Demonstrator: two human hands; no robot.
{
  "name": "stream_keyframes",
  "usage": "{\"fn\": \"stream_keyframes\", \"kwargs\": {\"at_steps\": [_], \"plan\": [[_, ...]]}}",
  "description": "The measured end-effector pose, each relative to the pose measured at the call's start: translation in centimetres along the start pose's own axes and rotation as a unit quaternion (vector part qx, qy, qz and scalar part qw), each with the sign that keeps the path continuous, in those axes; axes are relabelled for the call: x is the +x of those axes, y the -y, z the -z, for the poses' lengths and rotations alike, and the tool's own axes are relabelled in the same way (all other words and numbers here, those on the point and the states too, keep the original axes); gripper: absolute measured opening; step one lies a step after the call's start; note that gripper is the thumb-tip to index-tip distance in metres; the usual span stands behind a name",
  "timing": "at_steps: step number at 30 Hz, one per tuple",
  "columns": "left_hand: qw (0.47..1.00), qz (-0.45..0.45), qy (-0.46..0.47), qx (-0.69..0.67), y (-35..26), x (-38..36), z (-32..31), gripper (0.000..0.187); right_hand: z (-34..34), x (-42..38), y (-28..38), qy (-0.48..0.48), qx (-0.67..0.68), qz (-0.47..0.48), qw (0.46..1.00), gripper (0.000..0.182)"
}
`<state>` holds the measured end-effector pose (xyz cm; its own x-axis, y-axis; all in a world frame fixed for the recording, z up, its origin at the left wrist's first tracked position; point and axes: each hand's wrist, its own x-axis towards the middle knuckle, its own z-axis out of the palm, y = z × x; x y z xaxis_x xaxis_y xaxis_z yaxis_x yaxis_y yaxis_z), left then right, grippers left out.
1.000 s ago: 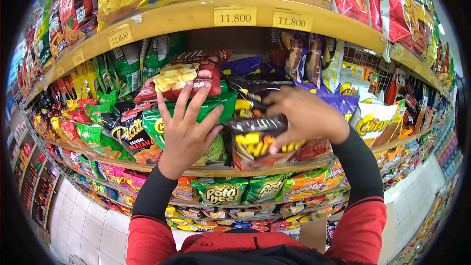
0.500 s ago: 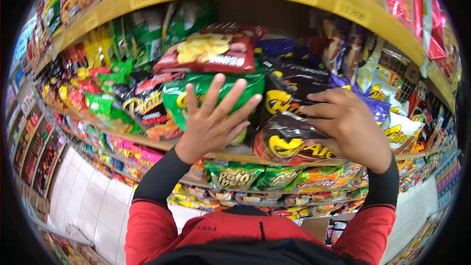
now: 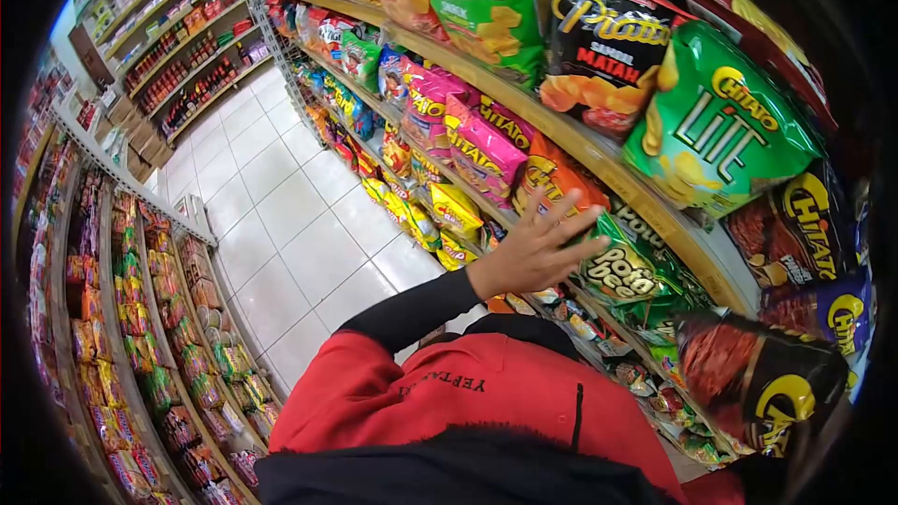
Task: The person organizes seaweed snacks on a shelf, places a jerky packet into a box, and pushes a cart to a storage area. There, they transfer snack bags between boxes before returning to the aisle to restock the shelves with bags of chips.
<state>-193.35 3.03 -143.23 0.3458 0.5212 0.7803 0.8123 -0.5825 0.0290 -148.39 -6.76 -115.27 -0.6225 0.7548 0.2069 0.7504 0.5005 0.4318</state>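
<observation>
Just beyond spread left-hand fingers (image 3: 561,215) lies the Potabee bag (image 3: 622,273).

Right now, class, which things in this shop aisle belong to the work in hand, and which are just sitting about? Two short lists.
In hand:
- left hand, open, fingers spread, holding nothing
- green Potabee crisp bag, nearest it
- orange crisp bag, behind it

Sitting about:
- green Chitato Lite bag
- pink Chitato bags
- white tiled floor
</observation>
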Motion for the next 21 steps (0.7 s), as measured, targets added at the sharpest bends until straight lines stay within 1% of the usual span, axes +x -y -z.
{"fn": "stream_keyframes", "kwargs": {"at_steps": [1, 3, 5, 6, 7, 9, 10, 11, 12, 13, 15, 17, 19, 20, 21], "plan": [[0.997, 0.054, 0.021, -0.041, 0.9, -1.6, 0.3, 0.061, -0.6, 0.0, 0.8, 0.015, 0.031, -0.032, 0.999, 0.054], [0.989, 0.132, 0.028, -0.057, 3.2, -4.0, 1.7, 0.064, -1.6, 0.7, 2.9, 0.039, 0.088, -0.087, 0.992, 0.052], [0.974, 0.196, -0.018, -0.112, 6.7, -6.1, 2.5, 0.065, -2.6, 2.0, 5.7, 0.067, 0.145, -0.138, 0.977, 0.053], [0.969, 0.223, -0.046, -0.101, 8.6, -7.0, 2.8, 0.064, -3.0, 2.7, 7.3, 0.09, 0.179, -0.168, 0.965, 0.053], [0.962, 0.248, -0.074, -0.091, 10.8, -7.8, 3.1, 0.063, -2.9, 3.9, 9.7, 0.039, 0.139, -0.11, 0.983, 0.05], [0.958, 0.257, -0.114, -0.066, 15.6, -9.1, 3.8, 0.059, -4.1, 4.8, 13.3, 0.06, 0.159, -0.198, 0.965, 0.055], [0.96, 0.246, -0.107, -0.077, 17.2, -9.5, 4.2, 0.059, -4.3, 6.4, 15.6, 0.029, 0.179, -0.174, 0.968, 0.051], [0.951, 0.262, -0.123, -0.109, 18.8, -9.6, 4.7, 0.057, -4.7, 8.2, 18.1, -0.011, 0.091, -0.134, 0.987, 0.05], [0.939, 0.28, -0.138, -0.143, 20.2, -9.5, 5.1, 0.056, -4.4, 10.6, 20.4, 0.018, 0.152, -0.14, 0.978, 0.047], [0.941, 0.27, -0.13, -0.157, 21.1, -9.4, 5.7, 0.056, -4.1, 12.9, 22.7, 0.045, 0.212, -0.146, 0.965, 0.045], [0.931, 0.213, -0.001, -0.296, 21.8, -9.1, 7.8, 0.057, -5.3, 16.7, 27.2, -0.013, 0.2, -0.096, 0.975, 0.041], [0.886, 0.145, 0.126, -0.422, 22.1, -8.7, 9.3, 0.059, -5.6, 21.2, 31.3, 0.043, 0.29, -0.104, 0.951, 0.037], [0.835, 0.105, 0.181, -0.508, 22.4, -9.0, 9.6, 0.061, -7.5, 24.5, 34.5, 0.021, 0.355, -0.061, 0.932, 0.035], [0.828, 0.109, 0.177, -0.52, 22.9, -9.9, 8.7, 0.066, -8.2, 25.6, 36.0, 0.021, 0.374, -0.066, 0.925, 0.034], [0.82, 0.103, 0.181, -0.533, 23.4, -10.8, 7.9, 0.066, -8.8, 26.3, 37.0, 0.019, 0.393, -0.073, 0.916, 0.033]]}}
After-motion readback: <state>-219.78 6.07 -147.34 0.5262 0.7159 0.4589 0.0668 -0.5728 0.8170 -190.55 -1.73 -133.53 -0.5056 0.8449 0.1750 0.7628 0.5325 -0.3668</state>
